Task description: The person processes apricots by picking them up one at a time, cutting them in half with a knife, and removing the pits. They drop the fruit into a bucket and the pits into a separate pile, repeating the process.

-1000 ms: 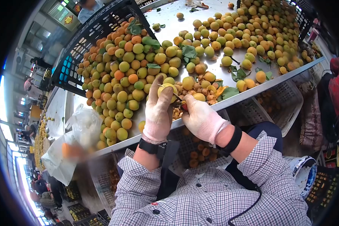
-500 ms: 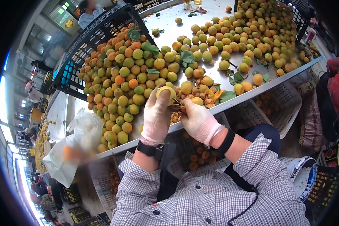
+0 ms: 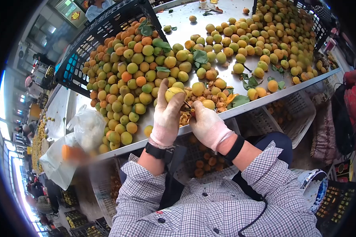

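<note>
My left hand [image 3: 167, 114], in a pale pink glove, holds a yellow apricot [image 3: 173, 93] up at the near edge of the steel table [image 3: 261, 98]. My right hand [image 3: 205, 123], gloved the same, grips a small knife [image 3: 187, 106] whose blade touches the fruit's right side. A little pile of brown pits [image 3: 209, 95] and cut fruit lies just behind both hands. A large heap of green and orange apricots [image 3: 134, 75] spreads over the table to the left.
A tipped black crate [image 3: 91, 43] spills the heap. More apricots [image 3: 273, 35] cover the far right. A plastic bag [image 3: 73, 146] hangs at the table's left edge. White baskets [image 3: 292, 110] with halved fruit sit under the table. Other people work far left.
Both hands stay together on the apricot with the knife at it; the view has shifted slightly, and the fruit has turned a little in my left hand.
</note>
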Motion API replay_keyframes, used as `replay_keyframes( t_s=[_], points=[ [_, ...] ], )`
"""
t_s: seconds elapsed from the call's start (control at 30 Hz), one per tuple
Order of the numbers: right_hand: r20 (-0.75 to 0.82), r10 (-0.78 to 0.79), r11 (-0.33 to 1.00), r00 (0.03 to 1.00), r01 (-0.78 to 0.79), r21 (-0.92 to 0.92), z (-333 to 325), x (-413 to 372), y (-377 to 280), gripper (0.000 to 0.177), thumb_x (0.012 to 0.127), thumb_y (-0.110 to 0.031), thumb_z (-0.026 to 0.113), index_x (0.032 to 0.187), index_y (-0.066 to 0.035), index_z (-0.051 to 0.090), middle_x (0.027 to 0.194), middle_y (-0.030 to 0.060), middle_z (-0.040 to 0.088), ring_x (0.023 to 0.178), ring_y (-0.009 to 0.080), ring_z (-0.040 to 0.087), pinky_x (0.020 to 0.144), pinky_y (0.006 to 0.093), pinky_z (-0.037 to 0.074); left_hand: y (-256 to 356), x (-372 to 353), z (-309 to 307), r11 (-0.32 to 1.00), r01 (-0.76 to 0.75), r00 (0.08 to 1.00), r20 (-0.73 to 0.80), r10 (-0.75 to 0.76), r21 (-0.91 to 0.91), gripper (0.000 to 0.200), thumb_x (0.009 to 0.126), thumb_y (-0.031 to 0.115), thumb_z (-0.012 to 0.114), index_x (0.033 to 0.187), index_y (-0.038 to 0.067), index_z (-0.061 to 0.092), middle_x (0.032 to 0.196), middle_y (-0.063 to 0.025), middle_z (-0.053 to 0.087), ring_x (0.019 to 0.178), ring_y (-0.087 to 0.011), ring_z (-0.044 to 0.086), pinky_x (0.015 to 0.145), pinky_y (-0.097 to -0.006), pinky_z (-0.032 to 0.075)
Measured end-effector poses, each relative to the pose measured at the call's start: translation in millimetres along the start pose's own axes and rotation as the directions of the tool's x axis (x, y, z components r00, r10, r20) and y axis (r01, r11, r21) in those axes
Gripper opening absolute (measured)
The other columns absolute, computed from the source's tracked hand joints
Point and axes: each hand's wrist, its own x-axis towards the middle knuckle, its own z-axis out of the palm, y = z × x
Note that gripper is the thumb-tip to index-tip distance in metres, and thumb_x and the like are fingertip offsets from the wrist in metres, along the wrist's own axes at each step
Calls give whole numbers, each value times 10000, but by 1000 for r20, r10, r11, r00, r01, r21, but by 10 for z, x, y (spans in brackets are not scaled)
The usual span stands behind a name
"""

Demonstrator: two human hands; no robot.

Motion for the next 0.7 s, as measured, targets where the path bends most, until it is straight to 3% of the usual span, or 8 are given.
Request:
replay_keyframes(
  t_s=[0.07, 0.2, 0.27, 0.37, 0.4, 0.5, 0.67, 0.7],
  points=[
    [-4, 1, 1000, 1000, -1, -3, 35, 16, 38, 226, 869, -67, 571, 1062, 20, 492, 830, 290, 646, 865, 477, 644, 740, 510, 525, -25, -17, 36, 996, 10, 1000, -29, -13, -85, 706, 972, 187, 622, 1549, 16, 253, 1201, -90, 579, 1109, -189, 562, 960, -331, 461],
    [-1, -54, 998, 999, 54, -10, -26, 25, 66, 217, 866, -56, 564, 1056, 25, 496, 822, 288, 644, 862, 479, 640, 739, 507, 525, -2, 27, -1, 996, -2, 1000, -7, 2, -85, 716, 967, 163, 638, 1538, 3, 237, 1253, -125, 567, 1077, -142, 587, 922, -263, 500],
    [30, -58, 998, 998, 58, -22, -129, 70, 47, 208, 864, -51, 560, 1047, 22, 496, 813, 288, 640, 855, 480, 637, 734, 507, 521, 104, 42, -30, 912, -62, 998, 40, 50, 405, 752, 959, 220, 662, 1534, -6, 234, 1267, -135, 561, 1026, -148, 600, 866, -261, 522],
    [18, -106, 994, 994, 106, 21, -146, 71, 58, 198, 859, -43, 557, 1037, 17, 494, 800, 288, 632, 844, 481, 631, 725, 510, 511, 119, 83, -11, 853, -138, 990, 43, 135, 504, 809, 941, 283, 694, 1531, -16, 227, 1209, -119, 591, 977, -148, 603, 798, -263, 535],
    [-22, -150, 986, 988, 152, 68, -127, 60, 70, 197, 856, -40, 556, 1035, 13, 493, 796, 288, 627, 838, 481, 628, 720, 511, 506, 117, 86, -2, 852, -145, 989, 44, 142, 503, 809, 941, 283, 694, 1531, -16, 227, 1209, -119, 591, 977, -148, 603, 798, -263, 535],
    [-80, -158, 984, 984, 163, 68, -30, 42, 101, 213, 856, -34, 563, 1050, 2, 485, 796, 293, 620, 830, 486, 622, 703, 520, 496, 28, 37, 51, 998, -51, 997, -57, 48, -46, 748, 934, 343, 719, 1466, -28, 346, 1078, -65, 636, 968, -154, 607, 818, -273, 521],
    [-90, -119, 992, 989, 122, 23, -38, 33, 78, 180, 899, -93, 570, 1044, -13, 499, 820, 291, 641, 853, 480, 633, 739, 535, 510, 42, 69, -61, 983, 82, 995, 76, -70, -167, 468, 969, 274, 686, 1289, -33, 534, 1106, -65, 644, 998, -142, 620, 849, -283, 525],
    [-90, -124, 992, 988, 125, 4, -54, 30, 53, 179, 897, -91, 576, 1031, -11, 490, 819, 292, 641, 854, 480, 634, 739, 534, 511, 76, 78, -85, 998, 52, 995, 83, -54, 23, 459, 969, 248, 684, 1296, -33, 527, 1118, -66, 646, 1009, -136, 623, 862, -281, 525]
  ],
)
